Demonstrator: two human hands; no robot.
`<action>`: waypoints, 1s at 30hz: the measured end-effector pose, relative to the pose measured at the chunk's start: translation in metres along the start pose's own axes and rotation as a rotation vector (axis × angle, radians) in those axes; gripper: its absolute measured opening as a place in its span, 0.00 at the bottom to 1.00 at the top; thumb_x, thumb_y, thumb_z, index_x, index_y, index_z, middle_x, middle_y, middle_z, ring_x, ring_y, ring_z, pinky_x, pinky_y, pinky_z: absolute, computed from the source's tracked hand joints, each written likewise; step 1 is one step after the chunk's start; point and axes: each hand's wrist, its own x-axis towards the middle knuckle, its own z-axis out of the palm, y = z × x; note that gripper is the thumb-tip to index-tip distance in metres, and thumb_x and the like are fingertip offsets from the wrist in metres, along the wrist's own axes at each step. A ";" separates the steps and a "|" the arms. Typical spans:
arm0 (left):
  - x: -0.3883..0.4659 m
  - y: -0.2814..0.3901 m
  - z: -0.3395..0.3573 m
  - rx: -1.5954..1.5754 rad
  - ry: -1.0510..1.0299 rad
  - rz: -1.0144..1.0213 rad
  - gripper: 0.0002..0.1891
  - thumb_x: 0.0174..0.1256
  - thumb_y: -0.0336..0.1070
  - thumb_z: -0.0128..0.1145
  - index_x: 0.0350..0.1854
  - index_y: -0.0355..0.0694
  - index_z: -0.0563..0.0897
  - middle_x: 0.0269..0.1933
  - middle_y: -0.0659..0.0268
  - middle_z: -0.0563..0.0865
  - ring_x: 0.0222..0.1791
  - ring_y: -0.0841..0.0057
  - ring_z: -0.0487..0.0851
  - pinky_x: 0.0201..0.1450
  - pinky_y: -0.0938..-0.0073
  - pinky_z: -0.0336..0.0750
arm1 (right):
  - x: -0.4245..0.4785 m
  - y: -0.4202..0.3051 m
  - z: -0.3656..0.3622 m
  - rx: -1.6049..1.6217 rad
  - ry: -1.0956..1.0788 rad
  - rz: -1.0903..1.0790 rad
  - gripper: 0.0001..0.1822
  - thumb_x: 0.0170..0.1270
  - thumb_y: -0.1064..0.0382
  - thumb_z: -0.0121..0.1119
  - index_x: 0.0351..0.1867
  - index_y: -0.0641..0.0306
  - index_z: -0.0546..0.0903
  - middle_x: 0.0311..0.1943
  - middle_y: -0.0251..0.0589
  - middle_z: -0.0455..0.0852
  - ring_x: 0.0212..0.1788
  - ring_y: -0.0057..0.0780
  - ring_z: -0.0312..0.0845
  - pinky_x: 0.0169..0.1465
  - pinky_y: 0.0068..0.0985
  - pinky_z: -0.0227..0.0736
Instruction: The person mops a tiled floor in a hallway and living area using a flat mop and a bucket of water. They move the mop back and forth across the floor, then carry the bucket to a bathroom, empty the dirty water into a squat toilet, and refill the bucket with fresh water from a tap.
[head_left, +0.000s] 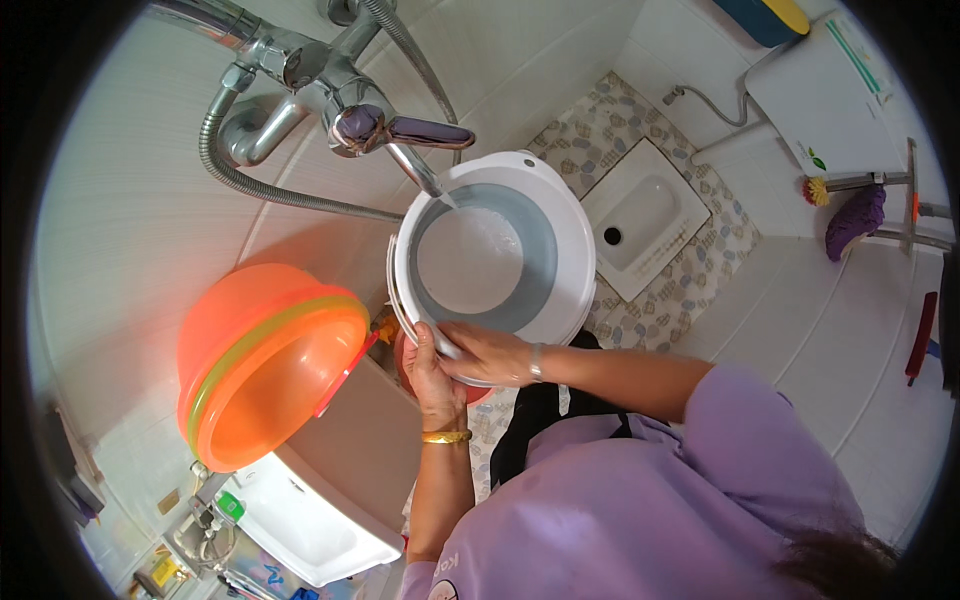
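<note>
A white plastic bucket (571, 247) with a pale handle sits below the chrome mixer tap (352, 127). Water runs from the tap's spout (424, 176) into it, and cloudy water (469, 262) lies inside. At the bucket's near left rim, my left hand (435, 379) grips the edge with its thumb up. Blurred by motion, my right hand (491, 354) is laid across the near rim beside the left one, its fingertips partly hidden. Whether those fingers hold anything is unclear.
Nested orange basins (270, 390) stand at the left, above a white washbasin (300, 517). Beyond the bucket, a squat toilet (649, 217) is set in the pebble-patterned floor (592, 112). A metal shower hose (300, 199) hangs along the tiled wall. Part of a reddish object (478, 394) shows beneath the bucket.
</note>
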 end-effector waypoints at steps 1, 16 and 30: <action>0.001 0.002 0.000 0.009 0.005 -0.006 0.18 0.68 0.46 0.48 0.52 0.38 0.73 0.51 0.64 0.78 0.50 0.75 0.75 0.54 0.71 0.70 | -0.020 0.001 -0.010 -0.166 -0.113 -0.041 0.28 0.60 0.49 0.52 0.57 0.62 0.65 0.47 0.52 0.74 0.51 0.47 0.70 0.52 0.37 0.66; 0.037 0.061 0.083 0.173 -0.016 0.238 0.11 0.66 0.41 0.53 0.41 0.39 0.75 0.42 0.65 0.80 0.44 0.77 0.78 0.45 0.73 0.73 | -0.025 0.023 -0.067 -0.953 -0.209 0.035 0.09 0.44 0.64 0.55 0.30 0.55 0.80 0.23 0.40 0.83 0.28 0.40 0.81 0.34 0.35 0.73; 0.081 0.094 0.174 0.480 -0.325 0.313 0.17 0.64 0.48 0.54 0.41 0.38 0.78 0.43 0.60 0.82 0.39 0.74 0.82 0.35 0.79 0.77 | -0.051 0.036 -0.098 -0.623 0.119 0.048 0.09 0.41 0.64 0.60 0.28 0.56 0.79 0.24 0.43 0.81 0.32 0.46 0.78 0.35 0.38 0.72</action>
